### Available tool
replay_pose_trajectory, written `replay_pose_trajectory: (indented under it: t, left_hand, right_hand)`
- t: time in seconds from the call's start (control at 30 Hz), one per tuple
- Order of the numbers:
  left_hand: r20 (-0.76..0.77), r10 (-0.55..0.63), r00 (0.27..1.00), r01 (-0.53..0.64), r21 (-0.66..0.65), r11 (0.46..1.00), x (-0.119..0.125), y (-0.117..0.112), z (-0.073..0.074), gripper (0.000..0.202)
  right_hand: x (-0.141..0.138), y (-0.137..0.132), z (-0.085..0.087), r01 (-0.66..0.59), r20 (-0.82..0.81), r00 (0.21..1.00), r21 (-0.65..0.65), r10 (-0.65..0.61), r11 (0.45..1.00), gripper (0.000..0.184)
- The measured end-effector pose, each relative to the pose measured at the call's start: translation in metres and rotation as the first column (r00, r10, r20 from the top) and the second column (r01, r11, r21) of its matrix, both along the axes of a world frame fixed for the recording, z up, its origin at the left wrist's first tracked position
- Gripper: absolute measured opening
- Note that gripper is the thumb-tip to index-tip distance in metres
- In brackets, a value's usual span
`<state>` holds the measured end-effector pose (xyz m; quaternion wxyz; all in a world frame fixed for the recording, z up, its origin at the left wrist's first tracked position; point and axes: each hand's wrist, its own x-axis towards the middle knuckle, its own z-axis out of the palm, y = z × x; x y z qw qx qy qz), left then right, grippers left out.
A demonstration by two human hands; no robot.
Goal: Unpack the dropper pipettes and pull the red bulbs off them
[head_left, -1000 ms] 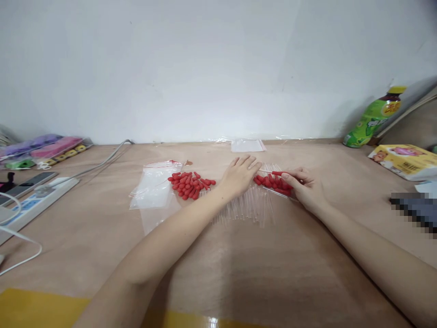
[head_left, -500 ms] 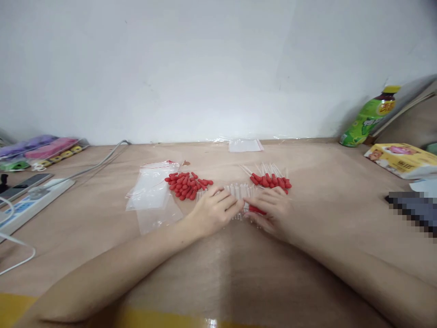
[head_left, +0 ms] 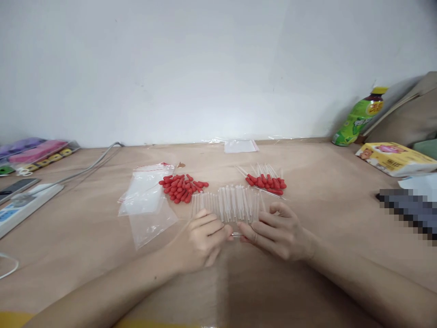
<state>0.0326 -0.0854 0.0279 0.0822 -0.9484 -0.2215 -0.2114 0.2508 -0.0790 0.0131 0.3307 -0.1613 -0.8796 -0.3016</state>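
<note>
Close to me, a thin clear dropper tube (head_left: pixel 236 235) spans the gap between my hands. My left hand (head_left: pixel 206 237) pinches its left end, and my right hand (head_left: pixel 278 232) has finger and thumb closed at its right end; the fingers hide both ends. Just beyond lies a row of clear dropper tubes (head_left: pixel 235 202), side by side. A heap of red rubber bulbs (head_left: pixel 179 187) sits to the left of the row. Behind my right hand is a pile of droppers with red bulbs (head_left: pixel 266 181), their tubes pointing away.
Clear zip bags (head_left: pixel 146 191) lie left of the bulbs, and another small bag (head_left: pixel 241 146) is by the wall. A power strip (head_left: pixel 30 205) with a cable is far left. On the right are a green bottle (head_left: pixel 360 118), a yellow box (head_left: pixel 396 158) and a dark pixelated object (head_left: pixel 409 212).
Both hands have come off the tube row towards me, with a clear tube now between them. The red bulb by my right hand is gone from there; a dropper lies at the right pile's front.
</note>
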Motion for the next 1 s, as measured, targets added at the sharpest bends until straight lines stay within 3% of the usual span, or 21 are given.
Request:
replay_pose_trajectory:
  t: [0.1,0.17,0.3,0.47,0.6,0.67,0.83,1.0]
  left_hand:
    - [0.021,0.043,0.999,-0.040,-0.135,0.990,-0.007,0.003,0.001,0.020]
    - [0.050,0.132,0.990,-0.117,-0.232,0.966,-0.015,0.009,0.003,0.020]
    - [0.062,0.385,0.921,-0.344,-0.336,0.877,-0.030,0.026,0.009,0.024]
    - [0.033,0.507,0.861,-0.489,-0.213,0.846,-0.042,0.048,-0.001,0.035]
    - [0.090,0.539,0.837,-0.530,-0.106,0.841,-0.045,0.055,-0.011,0.031]
    - [0.082,0.543,0.836,-0.543,-0.024,0.840,-0.046,0.053,-0.012,0.021]
    - [-0.040,0.505,0.862,-0.485,0.221,0.846,-0.043,0.040,-0.008,0.016]
    - [-0.110,0.470,0.876,-0.427,0.274,0.862,-0.036,0.031,-0.009,0.017]
  right_hand:
    - [0.007,0.004,0.001,-0.010,0.020,1.000,-0.031,0.011,0.999,0.016]
    - [0.015,0.011,0.001,0.022,-0.006,1.000,-0.095,-0.023,0.995,0.015]
    - [0.032,0.031,0.001,0.213,-0.090,0.964,-0.305,-0.250,0.928,0.018]
    - [0.041,0.039,-0.001,0.442,0.078,0.876,-0.526,-0.476,0.727,0.028]
    - [0.037,0.034,-0.002,0.560,0.180,0.789,-0.604,-0.588,0.567,0.019]
    - [0.035,0.033,-0.004,0.580,0.197,0.772,-0.608,-0.605,0.542,0.011]
    - [0.037,0.037,-0.010,0.504,0.119,0.802,-0.659,-0.585,0.558,0.006]
    - [0.042,0.040,-0.008,0.432,0.008,0.768,-0.745,-0.641,0.509,0.003]
